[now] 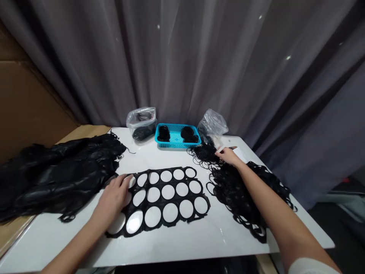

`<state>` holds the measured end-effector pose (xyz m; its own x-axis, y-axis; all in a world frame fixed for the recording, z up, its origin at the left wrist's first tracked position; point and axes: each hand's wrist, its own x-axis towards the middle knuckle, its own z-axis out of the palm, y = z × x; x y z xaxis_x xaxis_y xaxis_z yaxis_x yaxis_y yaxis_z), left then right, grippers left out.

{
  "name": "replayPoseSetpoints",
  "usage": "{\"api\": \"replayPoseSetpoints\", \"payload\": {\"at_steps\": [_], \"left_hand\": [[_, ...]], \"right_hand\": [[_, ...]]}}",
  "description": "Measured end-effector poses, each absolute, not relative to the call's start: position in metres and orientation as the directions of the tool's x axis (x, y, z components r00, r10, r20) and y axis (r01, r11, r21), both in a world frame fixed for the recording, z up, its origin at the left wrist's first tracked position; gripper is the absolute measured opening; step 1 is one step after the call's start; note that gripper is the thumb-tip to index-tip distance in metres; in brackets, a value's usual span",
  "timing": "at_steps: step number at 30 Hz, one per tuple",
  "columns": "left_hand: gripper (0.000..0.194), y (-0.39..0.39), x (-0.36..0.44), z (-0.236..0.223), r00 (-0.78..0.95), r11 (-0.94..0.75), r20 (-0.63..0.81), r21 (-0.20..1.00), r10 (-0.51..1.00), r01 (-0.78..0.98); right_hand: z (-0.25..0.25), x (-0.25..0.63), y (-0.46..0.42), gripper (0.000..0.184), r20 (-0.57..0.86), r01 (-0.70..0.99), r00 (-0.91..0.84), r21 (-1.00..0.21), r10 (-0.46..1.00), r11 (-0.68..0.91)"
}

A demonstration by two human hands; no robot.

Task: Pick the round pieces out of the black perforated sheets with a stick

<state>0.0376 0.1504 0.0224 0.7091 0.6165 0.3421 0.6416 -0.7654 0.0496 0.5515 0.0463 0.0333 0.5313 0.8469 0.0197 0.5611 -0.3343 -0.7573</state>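
Note:
A thin black rubbery sheet (159, 199) with rows of large round holes lies flat on the white table. My left hand (115, 194) rests on its left end, fingers laid over the edge and the holes there. My right hand (227, 156) is at the back right, over a tangle of thin black rings (205, 153). Its fingers are pinched together around a small pale thing, too small to name. Under my right forearm spreads a heap of black perforated sheets (236, 190).
A stack of black sheets (65, 171) covers the left side. Along the back stand a clear plastic-lined tub (142, 123), a blue basket (177, 144) holding two black bundles, and a clear plastic bag (213, 121). Grey curtains (176, 68) hang behind the white table (182, 243).

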Motion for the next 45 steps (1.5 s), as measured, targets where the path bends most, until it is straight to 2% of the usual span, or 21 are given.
{"api": "replayPoseSetpoints", "payload": {"at_steps": [3,7,10,14,17,18,20,23,25,27,30,36,45], "left_hand": [[0.04,0.178,0.04,0.017,0.66,-0.69,0.299,-0.008,0.689,0.724],[0.042,0.196,0.041,0.009,0.668,-0.702,0.266,0.049,0.695,0.711],[0.04,0.197,0.044,0.012,0.661,-0.689,0.251,0.034,0.707,0.724],[0.041,0.195,0.045,0.034,0.673,-0.663,0.221,-0.13,0.706,0.737],[0.044,0.186,0.059,0.048,0.696,-0.662,0.23,-0.217,0.68,0.718],[0.044,0.179,0.069,0.05,0.711,-0.684,0.253,-0.201,0.656,0.701],[0.041,0.157,0.096,0.046,0.784,-0.798,0.273,-0.084,0.557,0.597],[0.034,0.115,0.143,0.03,0.914,-0.945,0.254,0.176,0.315,0.277],[0.04,0.09,0.167,0.018,0.952,-0.957,0.229,0.25,0.204,0.145],[0.051,0.075,0.18,0.009,0.966,-0.969,0.215,0.232,0.14,0.089],[0.061,0.07,0.184,0.0,0.978,-0.975,0.167,0.201,0.128,0.093],[0.055,0.073,0.179,-0.005,0.976,-0.969,0.164,0.223,0.144,0.105],[0.059,0.073,0.181,-0.003,0.979,-0.964,0.146,0.242,0.146,0.107]], "right_hand": [[0.04,0.554,0.047,0.018,0.063,0.625,0.448,-0.735,0.892,-0.262],[0.05,0.554,0.057,0.017,0.129,0.664,0.389,-0.726,0.912,-0.181],[0.059,0.555,0.061,0.016,0.175,0.679,0.423,-0.711,0.889,-0.183],[0.071,0.536,0.043,0.013,0.273,0.727,0.459,-0.663,0.846,-0.181],[0.069,0.493,0.014,0.017,0.203,0.671,0.418,-0.726,0.885,-0.151],[0.065,0.474,0.004,0.017,0.161,0.633,0.388,-0.762,0.908,-0.135],[0.052,0.438,-0.013,0.016,0.084,0.552,0.306,-0.827,0.948,-0.105],[0.029,0.399,-0.03,0.015,0.015,0.506,0.234,-0.856,0.972,-0.109],[0.018,0.389,-0.036,0.013,0.026,0.514,0.237,-0.851,0.971,-0.103],[0.012,0.386,-0.038,0.012,0.051,0.513,0.24,-0.855,0.969,-0.082],[0.011,0.389,-0.038,0.013,0.071,0.493,0.231,-0.868,0.97,-0.053],[0.01,0.389,-0.037,0.016,0.113,0.52,0.212,-0.854,0.971,-0.014],[0.005,0.39,-0.039,0.015,0.169,0.61,0.153,-0.791,0.974,0.042]]}}
